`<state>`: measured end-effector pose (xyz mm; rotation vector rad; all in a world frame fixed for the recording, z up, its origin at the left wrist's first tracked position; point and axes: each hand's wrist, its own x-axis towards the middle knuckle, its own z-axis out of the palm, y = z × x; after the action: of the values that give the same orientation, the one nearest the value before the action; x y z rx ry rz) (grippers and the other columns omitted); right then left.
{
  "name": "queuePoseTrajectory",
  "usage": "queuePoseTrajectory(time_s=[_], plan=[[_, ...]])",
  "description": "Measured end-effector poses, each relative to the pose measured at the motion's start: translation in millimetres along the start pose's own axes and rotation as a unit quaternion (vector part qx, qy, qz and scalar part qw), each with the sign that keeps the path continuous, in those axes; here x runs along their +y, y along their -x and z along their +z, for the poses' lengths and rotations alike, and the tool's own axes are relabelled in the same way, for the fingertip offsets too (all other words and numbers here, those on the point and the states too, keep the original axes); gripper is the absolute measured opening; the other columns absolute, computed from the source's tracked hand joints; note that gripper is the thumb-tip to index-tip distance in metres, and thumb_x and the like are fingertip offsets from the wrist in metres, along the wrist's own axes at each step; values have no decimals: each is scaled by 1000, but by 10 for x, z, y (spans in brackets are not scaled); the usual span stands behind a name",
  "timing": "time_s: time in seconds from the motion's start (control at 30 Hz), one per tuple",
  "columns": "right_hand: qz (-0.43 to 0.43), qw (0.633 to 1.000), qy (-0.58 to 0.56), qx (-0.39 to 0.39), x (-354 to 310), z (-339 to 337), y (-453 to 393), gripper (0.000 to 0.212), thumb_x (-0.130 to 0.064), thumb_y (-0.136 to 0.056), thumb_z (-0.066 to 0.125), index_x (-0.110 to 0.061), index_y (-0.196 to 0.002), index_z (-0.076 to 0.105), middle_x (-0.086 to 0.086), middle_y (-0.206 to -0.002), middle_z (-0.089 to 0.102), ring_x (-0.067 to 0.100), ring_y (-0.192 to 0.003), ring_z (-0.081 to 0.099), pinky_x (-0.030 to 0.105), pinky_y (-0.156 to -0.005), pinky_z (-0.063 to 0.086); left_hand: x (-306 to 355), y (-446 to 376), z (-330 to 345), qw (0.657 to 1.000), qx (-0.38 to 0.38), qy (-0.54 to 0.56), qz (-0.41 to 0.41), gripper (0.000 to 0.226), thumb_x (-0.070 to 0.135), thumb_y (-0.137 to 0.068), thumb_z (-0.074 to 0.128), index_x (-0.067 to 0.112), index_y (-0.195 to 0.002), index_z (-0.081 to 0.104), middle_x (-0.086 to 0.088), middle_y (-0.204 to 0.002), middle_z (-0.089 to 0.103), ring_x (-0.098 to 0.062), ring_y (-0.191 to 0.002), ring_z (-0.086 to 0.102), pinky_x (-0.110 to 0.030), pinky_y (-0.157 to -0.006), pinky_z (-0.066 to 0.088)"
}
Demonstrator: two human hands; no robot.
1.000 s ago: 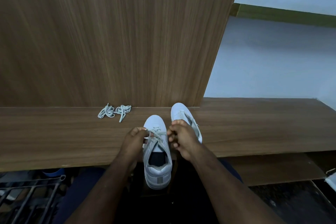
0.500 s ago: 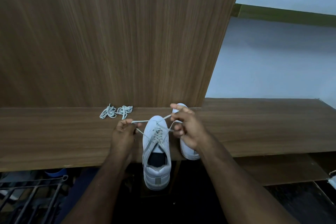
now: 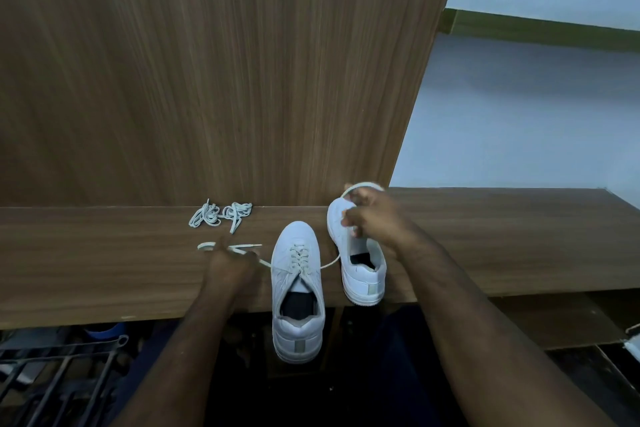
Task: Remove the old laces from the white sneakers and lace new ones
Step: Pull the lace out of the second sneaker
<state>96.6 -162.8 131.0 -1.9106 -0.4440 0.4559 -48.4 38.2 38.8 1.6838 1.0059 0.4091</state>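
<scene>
A tall wooden panel (image 3: 207,73) rises behind the table (image 3: 502,239). On the table stand two white sneakers: the laced sneaker (image 3: 298,291), heel overhanging the near edge, and the second sneaker (image 3: 360,274) just right of it. The right hand (image 3: 377,218) pinches one lace end (image 3: 362,185) looped above the second sneaker; the left hand (image 3: 232,267) pinches the other end (image 3: 239,248). A bundle of loose laces (image 3: 221,213) lies by the panel.

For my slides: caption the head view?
Both hands pull lace ends from the nearer sneaker.
</scene>
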Motion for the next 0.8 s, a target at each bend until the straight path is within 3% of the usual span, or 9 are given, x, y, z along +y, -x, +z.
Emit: queuePoseTrajectory(time_s=[0.07, 0.13, 0.23, 0.33, 0.43, 0.53, 0.67, 0.8], plan=[[12, 974, 227, -7, 162, 108, -14, 54, -16, -88, 63, -20, -141, 50, 4, -122, 61, 22, -88, 66, 28, -66, 49, -21, 47, 21, 995, -25, -98, 19, 63, 17, -88, 70, 0, -141, 41, -22, -135, 49, -35, -114, 52, -39, -91, 43], [-4, 960, 281, -8, 312, 254, 44, 55, -22, -85, 67, -15, -138, 53, 2, -115, 66, 22, -92, 64, 31, -74, 51, -41, 62, 74, 986, -60, -140, 67, 68, 29, -84, 75, 0, -138, 45, -19, -142, 44, -37, -128, 47, -36, -98, 40], [-26, 964, 257, -61, 537, 506, 209, 57, -29, -75, 79, -20, -128, 60, -7, -101, 67, 14, -97, 64, 23, -78, 47, -78, 106, 153, 957, -131, -210, 152, 65, 51, -68, 76, 13, -120, 63, -3, -134, 54, -20, -124, 50, -22, -92, 35], [-77, 958, 266, -72, 747, 773, 287, 58, -35, -72, 77, -19, -124, 56, -2, -111, 58, 16, -97, 60, 25, -78, 47, -128, 247, 239, 947, -178, -193, 186, 66, 24, -72, 79, 20, -133, 55, 4, -122, 47, -6, -113, 43, -14, -87, 32], [-127, 939, 320, 11, 944, 983, 292, 49, -33, -77, 65, -15, -121, 54, 11, -130, 46, 27, -106, 57, 36, -90, 48, -187, 348, 340, 951, -128, -190, 207, 56, 24, -81, 72, 22, -134, 54, 0, -126, 51, -16, -115, 56, -24, -94, 42], [-147, 943, 293, 52, 975, 972, 325, 35, -18, -81, 63, -14, -115, 56, 7, -128, 48, 25, -101, 58, 36, -85, 49, -192, 302, 305, 953, -107, -195, 207, 48, 19, -83, 66, 25, -130, 55, 0, -126, 54, -20, -110, 60, -35, -94, 49], [-127, 970, 193, 79, 1023, 835, 322, 26, -7, -78, 67, -19, -100, 61, -7, -98, 55, 2, -84, 53, 18, -75, 40, -208, 172, 205, 956, -91, -193, 201, 41, 22, -80, 69, 29, -120, 58, 1, -118, 56, -15, -99, 58, -32, -88, 49], [-112, 978, 146, 94, 1055, 811, 327, 27, -13, -77, 75, -24, -98, 62, -8, -94, 56, -1, -87, 53, 9, -73, 38, -248, 79, 69, 961, -89, -185, 184, 33, 31, -76, 73, 31, -107, 62, 2, -116, 61, -11, -99, 60, -29, -87, 48]])
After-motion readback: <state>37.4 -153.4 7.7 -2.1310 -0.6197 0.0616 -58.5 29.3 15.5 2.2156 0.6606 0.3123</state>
